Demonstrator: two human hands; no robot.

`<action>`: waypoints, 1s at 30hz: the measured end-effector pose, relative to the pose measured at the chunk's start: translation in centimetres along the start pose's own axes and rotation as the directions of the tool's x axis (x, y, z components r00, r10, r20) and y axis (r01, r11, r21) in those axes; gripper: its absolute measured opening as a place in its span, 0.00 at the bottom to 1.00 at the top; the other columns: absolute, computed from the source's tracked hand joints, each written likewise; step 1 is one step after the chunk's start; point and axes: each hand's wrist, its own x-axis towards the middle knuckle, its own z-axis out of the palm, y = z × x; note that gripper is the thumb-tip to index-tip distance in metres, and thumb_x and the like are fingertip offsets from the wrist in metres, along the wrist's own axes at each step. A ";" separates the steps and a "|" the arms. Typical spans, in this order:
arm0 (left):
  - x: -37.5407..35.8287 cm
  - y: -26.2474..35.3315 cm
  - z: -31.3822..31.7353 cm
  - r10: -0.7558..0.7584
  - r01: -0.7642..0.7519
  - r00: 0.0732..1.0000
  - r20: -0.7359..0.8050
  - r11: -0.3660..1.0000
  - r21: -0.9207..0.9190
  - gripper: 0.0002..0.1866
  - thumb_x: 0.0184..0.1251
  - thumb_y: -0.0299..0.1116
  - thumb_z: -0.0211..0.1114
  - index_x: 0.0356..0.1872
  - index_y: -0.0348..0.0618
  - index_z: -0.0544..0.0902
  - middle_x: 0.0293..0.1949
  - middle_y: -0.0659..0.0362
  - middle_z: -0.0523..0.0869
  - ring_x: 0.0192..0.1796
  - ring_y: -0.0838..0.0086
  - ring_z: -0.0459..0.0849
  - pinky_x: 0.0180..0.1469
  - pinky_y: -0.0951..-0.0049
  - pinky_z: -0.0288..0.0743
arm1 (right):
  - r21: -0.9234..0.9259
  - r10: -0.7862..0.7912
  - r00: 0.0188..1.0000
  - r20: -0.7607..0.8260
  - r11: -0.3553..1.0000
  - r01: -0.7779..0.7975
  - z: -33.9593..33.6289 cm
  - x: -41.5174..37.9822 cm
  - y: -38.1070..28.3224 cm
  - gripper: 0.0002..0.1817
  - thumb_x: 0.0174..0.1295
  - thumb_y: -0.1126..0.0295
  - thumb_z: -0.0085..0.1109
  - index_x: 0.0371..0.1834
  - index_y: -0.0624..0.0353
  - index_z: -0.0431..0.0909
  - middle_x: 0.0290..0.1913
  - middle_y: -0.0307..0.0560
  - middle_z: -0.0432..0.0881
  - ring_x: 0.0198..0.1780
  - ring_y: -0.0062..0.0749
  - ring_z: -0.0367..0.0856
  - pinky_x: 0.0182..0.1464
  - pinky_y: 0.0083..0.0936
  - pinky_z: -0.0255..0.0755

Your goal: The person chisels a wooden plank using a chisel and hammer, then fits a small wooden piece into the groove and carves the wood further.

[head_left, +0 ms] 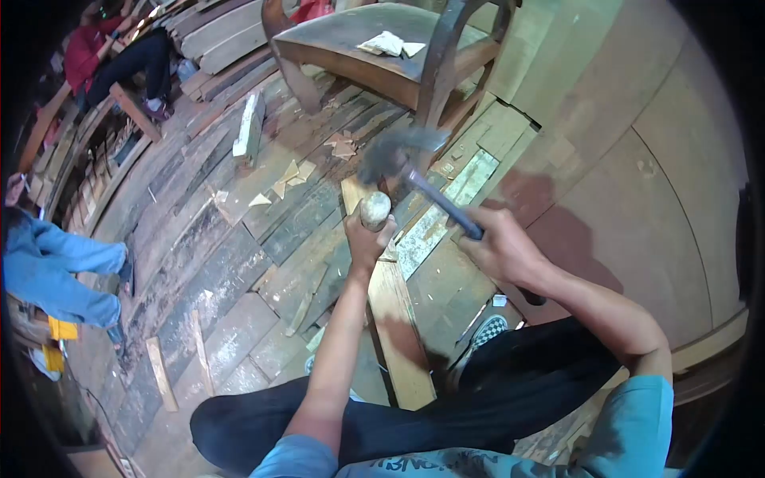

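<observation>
Pale timber, prob. stiff & fairly light for its length: the board (398,334) lies btwn the person's legs, near end by the lap, far end pointing toward the chair (358,57) at the far edge of the floor (231,319). L hand (369,241) is wrapped tight round a tool w/ a pale, rounded butt (375,209), upright-ish over the board's far part; its lower end is hidden, so can't tell if it touches. R hand (510,248) is clenched round the dark handle of a hammer (442,203), its head motion-blurred just beyond the butt. Hammer's prob. head-heavy, so best held well back on the handle; the tool looks rigid, smooth on top, maybe slippery there, so grip below the butt. Thin wood chips (259,200), prob. brittle, lie left of the board's far end.
</observation>
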 end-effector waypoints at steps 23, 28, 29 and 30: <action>-0.2 1.8 0.1 0.101 -0.101 0.995 -0.018 0.995 -0.012 0.08 0.46 0.28 0.67 0.27 0.36 0.78 0.22 0.59 0.80 0.26 0.74 0.78 0.33 0.72 0.72 | 0.036 0.035 0.999 -0.004 0.999 -0.035 1.4 -0.2 1.3 0.07 0.55 0.73 0.53 0.33 0.65 0.75 0.24 0.62 0.75 0.25 0.55 0.72 0.35 0.41 0.69; -0.1 -0.6 0.1 0.105 -0.106 0.994 0.010 0.992 0.063 0.11 0.45 0.31 0.68 0.29 0.35 0.81 0.24 0.54 0.84 0.27 0.68 0.84 0.35 0.69 0.76 | 0.190 -0.057 0.980 -0.189 0.977 0.094 -1.7 0.0 -1.2 0.06 0.56 0.73 0.54 0.34 0.64 0.75 0.19 0.44 0.73 0.23 0.25 0.71 0.29 0.29 0.67; 0.0 -0.8 0.0 0.085 -0.088 0.996 0.030 0.991 0.105 0.13 0.43 0.32 0.69 0.30 0.36 0.81 0.25 0.53 0.84 0.29 0.64 0.85 0.36 0.68 0.76 | 0.302 -0.092 0.961 -0.261 0.938 0.172 -2.4 0.1 -2.0 0.05 0.56 0.76 0.51 0.35 0.64 0.74 0.18 0.37 0.68 0.20 0.19 0.67 0.24 0.23 0.61; -0.2 -0.5 0.1 0.130 -0.128 0.992 -0.001 0.979 0.159 0.13 0.43 0.32 0.69 0.31 0.36 0.81 0.25 0.53 0.84 0.30 0.62 0.85 0.37 0.67 0.76 | 0.406 -0.114 0.934 -0.338 0.878 0.254 -3.1 0.2 -2.7 0.06 0.57 0.79 0.49 0.36 0.64 0.73 0.18 0.29 0.64 0.17 0.13 0.62 0.19 0.17 0.56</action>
